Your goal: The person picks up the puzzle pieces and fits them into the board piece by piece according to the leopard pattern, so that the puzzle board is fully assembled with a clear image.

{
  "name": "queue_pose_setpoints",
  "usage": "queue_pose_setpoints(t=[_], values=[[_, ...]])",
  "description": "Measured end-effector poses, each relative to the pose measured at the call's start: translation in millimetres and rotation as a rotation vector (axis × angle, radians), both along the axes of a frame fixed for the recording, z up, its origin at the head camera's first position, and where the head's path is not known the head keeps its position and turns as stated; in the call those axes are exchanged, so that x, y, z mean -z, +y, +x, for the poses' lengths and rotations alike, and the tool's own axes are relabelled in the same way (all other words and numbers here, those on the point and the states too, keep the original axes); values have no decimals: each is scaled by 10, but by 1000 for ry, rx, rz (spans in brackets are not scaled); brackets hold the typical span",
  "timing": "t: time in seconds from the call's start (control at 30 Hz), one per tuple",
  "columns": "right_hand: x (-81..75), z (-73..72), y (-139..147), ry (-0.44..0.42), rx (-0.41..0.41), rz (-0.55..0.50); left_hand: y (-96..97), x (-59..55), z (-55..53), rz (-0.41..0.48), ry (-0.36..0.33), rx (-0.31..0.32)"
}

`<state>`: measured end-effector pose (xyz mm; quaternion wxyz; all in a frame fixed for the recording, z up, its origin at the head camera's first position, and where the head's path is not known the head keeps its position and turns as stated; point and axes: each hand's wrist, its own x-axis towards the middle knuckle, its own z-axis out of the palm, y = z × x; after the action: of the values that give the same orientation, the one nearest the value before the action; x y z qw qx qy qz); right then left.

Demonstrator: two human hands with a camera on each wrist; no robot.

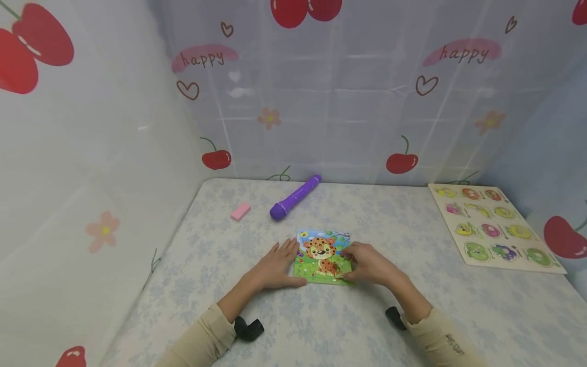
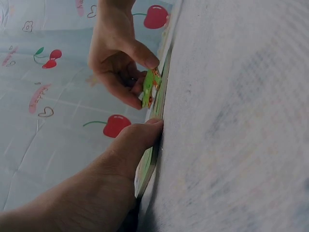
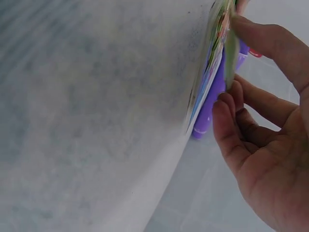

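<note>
A square leopard picture puzzle (image 1: 319, 251) lies flat on the table in the head view. My left hand (image 1: 276, 267) rests at its left side, fingers straight along the edge and thumb at the near left corner. At the puzzle's right side, my right hand (image 1: 372, 265) pinches a small puzzle piece (image 2: 151, 87) between thumb and fingers. That puzzle piece (image 3: 231, 55) is tilted up over the board, and its green printed face shows in the left wrist view. Part of the puzzle's right edge is hidden behind the right hand.
Behind the puzzle lies a purple toy microphone (image 1: 295, 198), with a pink eraser-like block (image 1: 240, 211) to its left. A wooden fruit puzzle board (image 1: 496, 227) lies at the table's right. A cherry-printed curtain (image 1: 330, 102) stands along the back edge.
</note>
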<state>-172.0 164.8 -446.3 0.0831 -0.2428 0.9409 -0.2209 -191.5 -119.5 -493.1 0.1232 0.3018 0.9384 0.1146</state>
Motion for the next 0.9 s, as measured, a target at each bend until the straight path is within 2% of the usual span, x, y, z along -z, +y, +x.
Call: queue_pose_setpoints(t=[0.3, 0.43, 0.9], values=[[10, -45, -44, -32, -6, 27, 3, 16, -18, -17, 15, 0], [15, -69, -53, -55, 4, 24, 3, 24, -29, 2, 5, 2], [69, -92, -86, -136, 32, -1, -7, -17, -1, -5, -2, -5]])
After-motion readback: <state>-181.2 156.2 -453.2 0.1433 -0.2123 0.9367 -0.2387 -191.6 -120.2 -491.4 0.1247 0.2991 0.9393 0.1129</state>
